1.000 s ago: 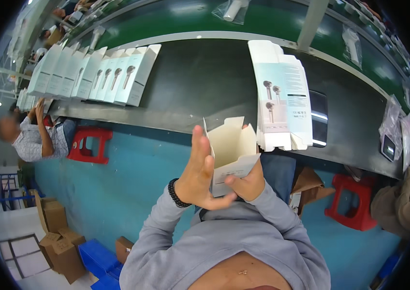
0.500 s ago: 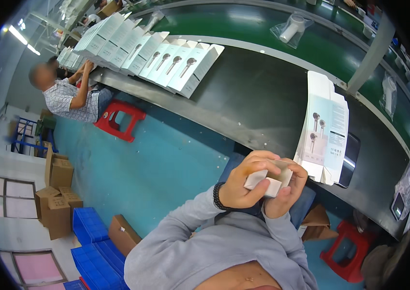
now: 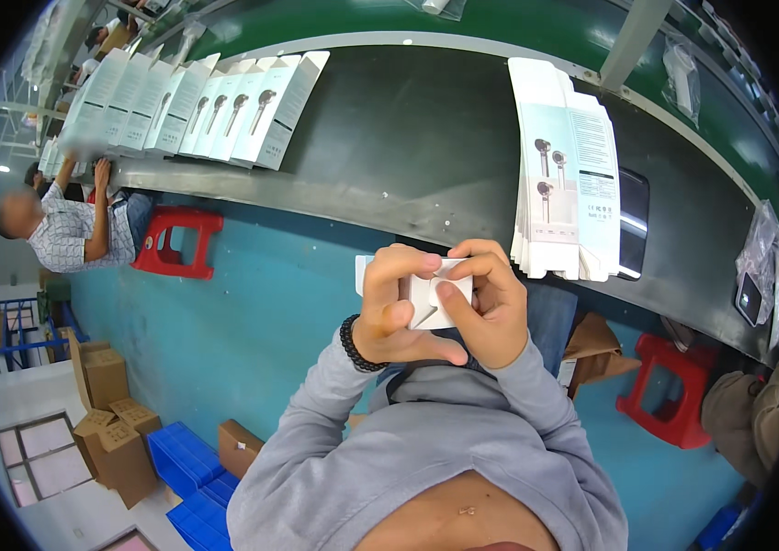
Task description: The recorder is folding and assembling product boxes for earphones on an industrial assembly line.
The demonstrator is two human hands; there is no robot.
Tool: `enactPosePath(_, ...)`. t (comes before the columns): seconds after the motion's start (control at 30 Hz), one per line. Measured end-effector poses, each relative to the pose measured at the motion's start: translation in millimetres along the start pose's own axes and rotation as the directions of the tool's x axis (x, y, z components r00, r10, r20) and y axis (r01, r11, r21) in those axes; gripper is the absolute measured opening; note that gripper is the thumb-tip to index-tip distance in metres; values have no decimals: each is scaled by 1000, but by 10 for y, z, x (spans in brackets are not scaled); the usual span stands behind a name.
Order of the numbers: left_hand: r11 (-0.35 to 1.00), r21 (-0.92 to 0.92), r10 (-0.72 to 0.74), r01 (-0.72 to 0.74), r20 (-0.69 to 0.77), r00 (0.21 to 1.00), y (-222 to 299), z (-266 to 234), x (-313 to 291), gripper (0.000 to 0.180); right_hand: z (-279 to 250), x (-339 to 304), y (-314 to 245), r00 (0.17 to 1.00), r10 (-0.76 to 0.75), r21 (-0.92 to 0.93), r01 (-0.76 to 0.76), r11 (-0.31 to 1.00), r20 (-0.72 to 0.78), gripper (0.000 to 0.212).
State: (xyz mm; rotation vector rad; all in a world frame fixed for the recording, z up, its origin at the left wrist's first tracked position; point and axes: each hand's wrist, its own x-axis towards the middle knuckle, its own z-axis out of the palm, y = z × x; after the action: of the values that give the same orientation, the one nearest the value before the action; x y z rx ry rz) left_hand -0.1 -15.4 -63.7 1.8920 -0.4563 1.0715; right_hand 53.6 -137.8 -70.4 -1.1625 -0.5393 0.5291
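Observation:
A small white carton (image 3: 431, 308) is held end-up between my two hands, with its flaps folded inward over the end. My left hand (image 3: 391, 310) grips its left side, the index finger along the upper edge. My right hand (image 3: 492, 308) holds the other side, its thumb pressing on the flaps. Fingers cover much of the carton. Beyond my right hand, a stack of flat printed cartons (image 3: 550, 197) lies at the bench edge. At the far left of the bench, several formed cartons (image 3: 265, 115) stand in a row with open tops.
The dark bench (image 3: 389, 119) runs across in front of me, with a green conveyor (image 3: 316, 28) behind. A dark phone (image 3: 633, 225) lies beside the flat stack. Red stools (image 3: 178, 241) stand on the floor. A co-worker (image 3: 86, 220) sits at left, near cardboard boxes (image 3: 118, 450) and blue crates (image 3: 183, 455).
The carton's end stood open before; its flaps are now folded in. My right thumb has moved onto them. The whole view has shifted, and my hands appear farther left.

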Motion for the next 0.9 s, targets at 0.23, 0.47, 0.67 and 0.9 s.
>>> enactPosePath(0.23, 996, 91, 0, -1, 14, 1000, 7, -65, 11, 96, 22, 11, 48, 994, 90, 109, -97, 989, 60, 44)
enactPosePath(0.47, 971, 101, -232, 215, 211, 949, 136, -388, 287, 91, -42, -3, 226, 930, -239, -495, 353, 794, 280, 84)
enactPosePath(0.67, 872, 414, -440, 261, 429, 789, 387, -1413, 661, 66, 43, 230, -162, 787, -418, -436, 605, 667, 453, 70)
enactPosePath(0.9, 877, 324, -156, 355, -506, 848, -521, -2955, 851, 69, -504, 293, -514, 882, -436, -654, 437, 617, 178, 53)
